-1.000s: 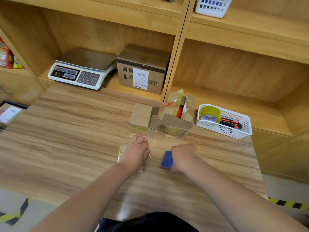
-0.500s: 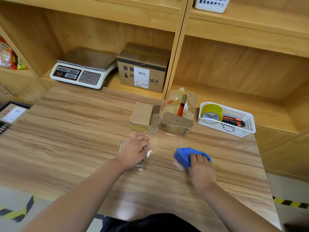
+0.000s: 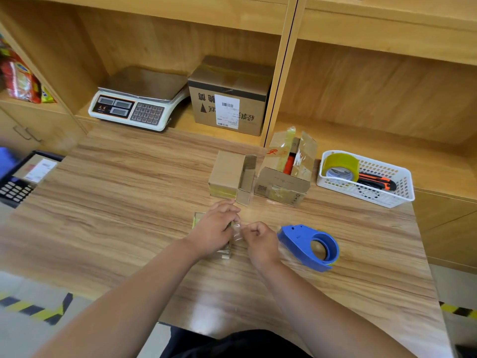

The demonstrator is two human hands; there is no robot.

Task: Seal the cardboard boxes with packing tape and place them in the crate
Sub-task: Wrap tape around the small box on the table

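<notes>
A small flat cardboard box, glossy with clear tape, lies on the wooden table and is mostly hidden under my left hand, which rests on top of it. My right hand is at the box's right end, its fingers pinching the loose end of clear tape there. The blue tape dispenser lies on the table just right of my right hand, untouched. Behind stand two more small boxes: a closed-looking one with an open side flap and an open one with torn tape.
A white basket at the back right holds a yellowish tape roll and an orange-black utility knife. On the shelf behind are a scale and a labelled carton. A dark crate with a parcel sits at the left edge.
My right hand set the blue dispenser down on the table, let it go and moved left to the box's end, where it now pinches the tape. My left hand stayed on the box.
</notes>
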